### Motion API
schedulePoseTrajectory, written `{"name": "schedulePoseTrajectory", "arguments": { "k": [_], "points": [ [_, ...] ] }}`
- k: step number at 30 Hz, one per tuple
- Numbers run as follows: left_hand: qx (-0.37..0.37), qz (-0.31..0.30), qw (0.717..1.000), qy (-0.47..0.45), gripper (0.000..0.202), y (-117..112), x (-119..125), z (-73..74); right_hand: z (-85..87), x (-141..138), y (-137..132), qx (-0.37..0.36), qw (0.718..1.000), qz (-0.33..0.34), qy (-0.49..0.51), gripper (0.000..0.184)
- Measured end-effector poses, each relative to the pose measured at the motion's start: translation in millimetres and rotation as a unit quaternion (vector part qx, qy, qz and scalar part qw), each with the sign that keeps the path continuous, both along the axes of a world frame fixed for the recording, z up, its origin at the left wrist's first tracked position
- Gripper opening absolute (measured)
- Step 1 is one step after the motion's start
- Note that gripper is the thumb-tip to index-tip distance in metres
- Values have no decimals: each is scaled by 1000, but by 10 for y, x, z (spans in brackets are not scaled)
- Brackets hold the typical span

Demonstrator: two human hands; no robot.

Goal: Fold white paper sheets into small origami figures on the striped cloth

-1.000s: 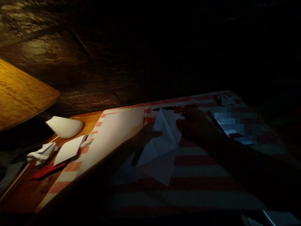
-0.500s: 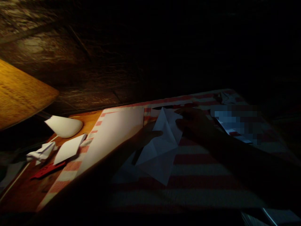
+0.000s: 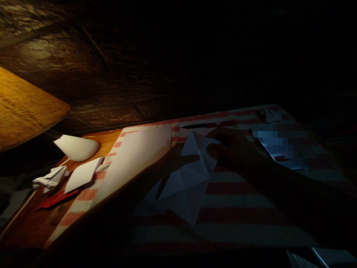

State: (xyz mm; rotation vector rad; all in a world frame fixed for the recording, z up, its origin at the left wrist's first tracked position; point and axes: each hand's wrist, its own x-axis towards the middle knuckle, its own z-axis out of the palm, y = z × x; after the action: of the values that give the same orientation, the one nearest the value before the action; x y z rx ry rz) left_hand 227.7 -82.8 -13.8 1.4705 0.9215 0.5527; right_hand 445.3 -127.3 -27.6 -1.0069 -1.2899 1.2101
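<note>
A creased sheet of white paper (image 3: 185, 182), folded into points, is held between my two hands above a red-and-white striped cloth (image 3: 237, 214). My left hand (image 3: 181, 158) grips its left side, the thumb lying across the top and the other fingers mostly hidden. At the upper right edge, my right hand (image 3: 230, 145) pinches the paper between thumb and bent fingers. A thin dark strip (image 3: 163, 186) shows beside the paper's left edge; I cannot make out what it is. Just beyond the hands lies a knife (image 3: 195, 126) with a dark blade and a reddish handle.
A large white sheet (image 3: 139, 147) lies left on the cloth. Farther left are a white lamp base (image 3: 79, 147), a folded white paper (image 3: 83, 175), a crumpled paper (image 3: 50, 178) and a red tool (image 3: 57, 200). A blurred-out bright object (image 3: 279, 158) lies right. A dark wall stands behind.
The paper's near point has dropped slightly toward me and its creased faces have spread flatter. My left thumb has slid a little to the right across it. Both hands keep hold.
</note>
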Motion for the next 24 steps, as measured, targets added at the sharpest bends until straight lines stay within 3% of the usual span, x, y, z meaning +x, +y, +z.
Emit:
{"name": "schedulePoseTrajectory", "arguments": {
  "k": [4,10,17,24],
  "points": [
    [32,13,999,19,28,6,-7,-48,9,11,-4,35,999,-16,-37,21],
    [30,-34,998,-34,29,8,-50,-55,-6,60,43,17,998,7,-60,28],
    [4,-58,991,-120,56,10,-61,-73,5,74,112,-20,1000,9,21,14],
    [17,-102,984,-145,27,87,-73,-122,15,83,89,61,994,-21,-83,19]
  ]
}}
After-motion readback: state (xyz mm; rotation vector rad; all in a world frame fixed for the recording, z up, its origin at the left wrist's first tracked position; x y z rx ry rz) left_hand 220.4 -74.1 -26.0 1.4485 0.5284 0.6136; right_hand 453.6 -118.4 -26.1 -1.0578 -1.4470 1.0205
